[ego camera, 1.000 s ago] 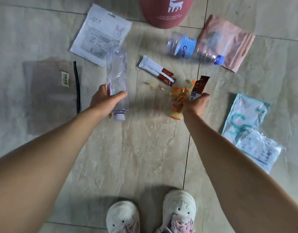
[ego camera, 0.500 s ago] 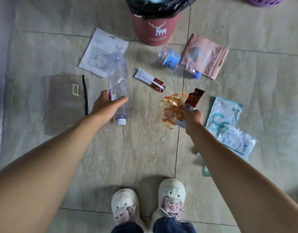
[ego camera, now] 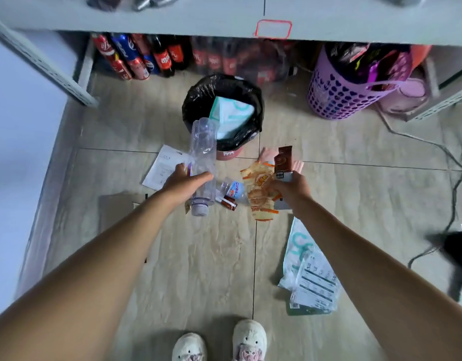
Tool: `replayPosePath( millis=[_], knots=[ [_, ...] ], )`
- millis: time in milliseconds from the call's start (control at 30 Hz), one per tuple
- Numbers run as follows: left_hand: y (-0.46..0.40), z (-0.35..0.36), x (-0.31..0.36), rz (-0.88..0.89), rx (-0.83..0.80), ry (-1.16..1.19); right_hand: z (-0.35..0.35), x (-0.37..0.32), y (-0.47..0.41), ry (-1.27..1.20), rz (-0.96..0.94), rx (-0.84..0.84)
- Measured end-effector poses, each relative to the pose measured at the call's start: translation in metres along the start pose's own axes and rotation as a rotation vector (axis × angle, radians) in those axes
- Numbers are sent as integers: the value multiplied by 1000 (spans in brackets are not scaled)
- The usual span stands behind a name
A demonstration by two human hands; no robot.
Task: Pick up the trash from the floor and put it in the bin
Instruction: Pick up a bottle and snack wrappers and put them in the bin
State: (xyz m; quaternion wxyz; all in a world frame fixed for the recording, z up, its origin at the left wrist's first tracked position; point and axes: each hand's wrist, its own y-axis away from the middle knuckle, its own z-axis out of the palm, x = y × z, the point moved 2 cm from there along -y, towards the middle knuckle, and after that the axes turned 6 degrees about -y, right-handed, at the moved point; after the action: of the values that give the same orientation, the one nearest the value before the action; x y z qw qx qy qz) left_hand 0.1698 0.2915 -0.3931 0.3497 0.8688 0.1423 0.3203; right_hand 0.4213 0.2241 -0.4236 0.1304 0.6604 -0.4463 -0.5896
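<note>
My left hand [ego camera: 184, 184] grips a clear plastic bottle [ego camera: 202, 155], cap end toward me, its far end overlapping the near rim of the bin [ego camera: 196, 100]. The bin is red with a black liner and holds a white and teal pouch. My right hand [ego camera: 292, 187] holds an orange snack wrapper [ego camera: 258, 188] and a brown sachet [ego camera: 283, 160], in the air in front of the bin. On the floor lie a blue-labelled bottle [ego camera: 233, 188], a brown and white sachet [ego camera: 228, 201], a white pouch [ego camera: 163, 166], a pink pouch [ego camera: 297, 165] and teal-printed bags [ego camera: 306, 272].
A purple basket [ego camera: 339, 100] full of packets stands right of the bin. Soda bottles and cans [ego camera: 146, 58] line up under a grey shelf [ego camera: 224, 24]. A black cable [ego camera: 453, 178] and a dark object [ego camera: 459, 251] lie at the right. My white shoes [ego camera: 248, 340] show below.
The view has risen and tipped forward, bringing the open bin and the shelf into sight. Both hands have lifted off the floor with the bottle and the wrappers, toward the bin.
</note>
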Motion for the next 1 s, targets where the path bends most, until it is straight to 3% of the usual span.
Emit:
replayPosePath(
  millis=[233,533,867,1000],
  knots=[
    [-19,-37,46,20,0,5,13,-85,3,147,-103,-14],
    [-108,-47,91,66,-149,-65,61,-128,-59,212,-17,-23],
    [-213,-51,83,-204,-377,-62,118,-134,-153,167,21,14],
    [-228,-49,97,-238,-315,22,133,-142,-168,213,36,-10]
  ],
)
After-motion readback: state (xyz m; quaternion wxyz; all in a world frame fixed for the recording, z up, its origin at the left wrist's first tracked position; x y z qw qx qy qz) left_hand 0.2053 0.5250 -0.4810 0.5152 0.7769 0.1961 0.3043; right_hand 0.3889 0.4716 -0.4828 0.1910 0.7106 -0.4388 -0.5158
